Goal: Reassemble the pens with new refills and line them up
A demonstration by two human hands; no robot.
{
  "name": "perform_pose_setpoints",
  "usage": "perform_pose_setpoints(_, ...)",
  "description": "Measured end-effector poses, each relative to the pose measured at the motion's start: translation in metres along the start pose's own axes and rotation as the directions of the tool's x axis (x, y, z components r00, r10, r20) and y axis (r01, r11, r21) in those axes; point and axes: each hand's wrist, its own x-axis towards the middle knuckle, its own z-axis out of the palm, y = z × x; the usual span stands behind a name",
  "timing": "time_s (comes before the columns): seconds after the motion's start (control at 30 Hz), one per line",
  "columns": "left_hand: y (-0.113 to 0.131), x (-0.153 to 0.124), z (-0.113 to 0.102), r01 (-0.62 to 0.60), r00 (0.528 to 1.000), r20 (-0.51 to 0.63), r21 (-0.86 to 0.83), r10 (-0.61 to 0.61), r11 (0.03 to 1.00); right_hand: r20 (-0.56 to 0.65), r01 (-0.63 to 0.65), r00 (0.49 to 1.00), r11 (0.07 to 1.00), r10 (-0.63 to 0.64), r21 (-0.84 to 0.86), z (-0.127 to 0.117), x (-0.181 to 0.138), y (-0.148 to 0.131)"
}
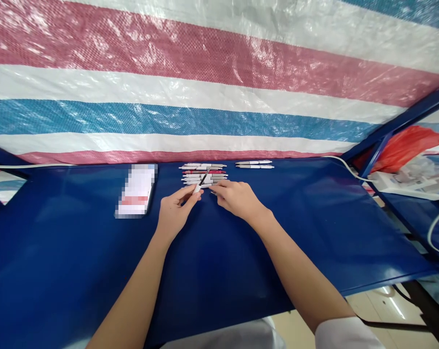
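Observation:
On the blue table [314, 228] my left hand [176, 211] pinches a white pen part [200, 184] with a dark tip that sticks up and to the right. My right hand [236, 198] rests just to its right, fingers curled at the near edge of a row of several white and grey pens [205, 173], one of them red. Whether its fingers hold anything I cannot make out. Two more white pens [255, 164] lie apart at the back, to the right of the row.
A flat blurred white and red object [136, 190] lies left of the hands. A striped red, white and blue tarp [205, 82] hangs behind the table. At the right a white cable [345, 165], a red bag [404, 145] and white items lie on a neighbouring surface.

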Motion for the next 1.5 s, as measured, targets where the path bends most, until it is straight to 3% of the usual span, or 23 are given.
perform_pose_setpoints(0.13,0.002,0.000,0.001,0.005,1.000,-0.002,-0.026,-0.005,1.000,-0.114,-0.042,0.990,0.949,0.081,0.313,0.009,-0.001,-0.001)
perform_pose_setpoints(0.23,0.002,-0.001,0.001,-0.005,1.000,-0.003,-0.044,0.004,0.999,-0.163,-0.048,0.970,0.801,0.180,0.597,0.019,-0.002,-0.002)
perform_pose_setpoints(0.37,0.000,-0.001,-0.001,-0.001,1.000,0.002,-0.068,0.001,0.998,-0.092,-0.053,0.942,0.413,0.324,0.909,0.027,-0.001,-0.002)
perform_pose_setpoints(0.47,0.001,0.000,-0.002,-0.001,1.000,0.002,-0.056,0.002,0.998,-0.029,-0.009,0.910,0.088,0.414,0.996,0.024,0.002,-0.002)
perform_pose_setpoints(0.53,0.002,0.000,-0.003,-0.012,1.000,0.011,-0.044,0.013,0.999,-0.009,0.039,0.882,-0.053,0.471,0.998,0.020,0.005,-0.004)
perform_pose_setpoints(0.6,0.003,0.001,-0.003,-0.028,0.999,0.025,-0.030,0.029,0.999,-0.003,0.085,0.842,-0.126,0.540,0.988,0.015,0.006,-0.006)
perform_pose_setpoints(0.8,0.001,0.001,-0.005,-0.097,0.994,0.064,0.068,0.092,0.993,-0.049,0.235,0.688,-0.158,0.724,0.959,0.006,0.012,-0.010)
perform_pose_setpoints(1.0,0.005,0.000,-0.005,-0.163,0.984,0.095,0.108,0.153,0.981,-0.072,0.333,0.591,-0.162,0.803,0.929,0.005,0.018,-0.015)
perform_pose_setpoints(1.2,0.007,0.000,-0.006,-0.217,0.972,0.121,0.156,0.199,0.964,-0.084,0.357,0.557,-0.147,0.826,0.922,0.003,0.018,-0.019)
perform_pose_setpoints(1.5,0.003,0.000,-0.005,-0.281,0.958,0.121,0.188,0.262,0.941,-0.091,0.373,0.585,-0.168,0.806,0.912,0.006,0.015,-0.021)
